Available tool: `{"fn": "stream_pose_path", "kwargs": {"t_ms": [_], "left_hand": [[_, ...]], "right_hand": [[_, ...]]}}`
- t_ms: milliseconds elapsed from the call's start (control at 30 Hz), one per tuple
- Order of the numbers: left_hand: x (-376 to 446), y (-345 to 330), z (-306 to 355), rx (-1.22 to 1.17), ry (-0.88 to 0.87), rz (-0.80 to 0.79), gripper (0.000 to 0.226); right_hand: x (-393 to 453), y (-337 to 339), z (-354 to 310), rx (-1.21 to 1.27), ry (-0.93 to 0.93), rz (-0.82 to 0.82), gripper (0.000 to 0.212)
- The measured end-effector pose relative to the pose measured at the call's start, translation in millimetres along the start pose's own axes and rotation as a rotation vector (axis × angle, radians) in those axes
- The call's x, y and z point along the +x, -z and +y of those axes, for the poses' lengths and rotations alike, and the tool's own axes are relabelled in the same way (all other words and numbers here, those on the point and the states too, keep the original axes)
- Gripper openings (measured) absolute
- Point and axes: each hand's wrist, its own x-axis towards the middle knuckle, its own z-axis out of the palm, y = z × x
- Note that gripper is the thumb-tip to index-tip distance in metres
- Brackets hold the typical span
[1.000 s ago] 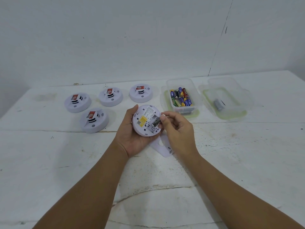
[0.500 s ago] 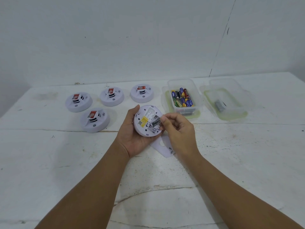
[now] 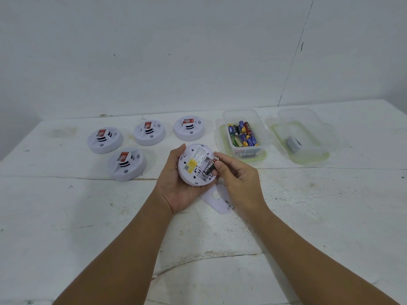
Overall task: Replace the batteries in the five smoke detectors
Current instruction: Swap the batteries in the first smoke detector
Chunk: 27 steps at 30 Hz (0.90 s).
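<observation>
**White detector held underside-up, black battery pinched at its slot**

White-painted and scuffed, the desk (image 3: pixel 308 216) carries everything and runs under both forearms. Beyond the right hand (image 3: pixel 236 180), farthest off to its right, lies a clear lidded tub (image 3: pixel 301 137) with a grey cylinder inside. Just beyond the right hand's fingertips stands a second clear tub (image 3: pixel 244 133) holding a jumble of coloured batteries (image 3: pixel 243 134).

Beyond and to the left of the left hand (image 3: pixel 179 183) sit 4 white smoke detectors, dome-side up, each with a red label: 1 far left (image 3: pixel 105 139), 1 nearer the left hand (image 3: pixel 127 164), 1 in the middle of the back row (image 3: pixel 149 132), and 1 straight beyond the left thumb (image 3: pixel 189 128).

The left hand cups detector number 5 (image 3: pixel 196 165) from below, underside facing up, thumb curled over its far-left rim, fingers wrapped beneath. A yellow sticker shows on its back.

Under the right wrist, flat on the desk, lies a white cover plate (image 3: pixel 217 199), partly hidden by the hand.

The right hand pinches a black battery (image 3: pixel 209 167) between thumb and forefinger, 1 end raised, the other end down in the detector's open battery slot.
</observation>
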Motion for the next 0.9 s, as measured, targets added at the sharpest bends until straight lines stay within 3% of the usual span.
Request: {"fn": "stream_pose_path", "kwargs": {"t_ms": [400, 667, 900], "left_hand": [[-2.1, -2.6, 0.7, 0.03, 0.009, -0.003, 0.049], [-0.9, -1.1, 0.2, 0.054, 0.001, 0.008, 0.05], [-1.4, -0.4, 0.0, 0.039, -0.012, -0.004, 0.052]], "right_hand": [[2.8, 2.1, 3.6, 0.015, 0.014, -0.071, 0.031], [3.3, 2.6, 5.8, -0.029, 0.025, -0.05, 0.021], [5.3, 1.4, 8.7, -0.067, 0.042, -0.066, 0.034]]}}
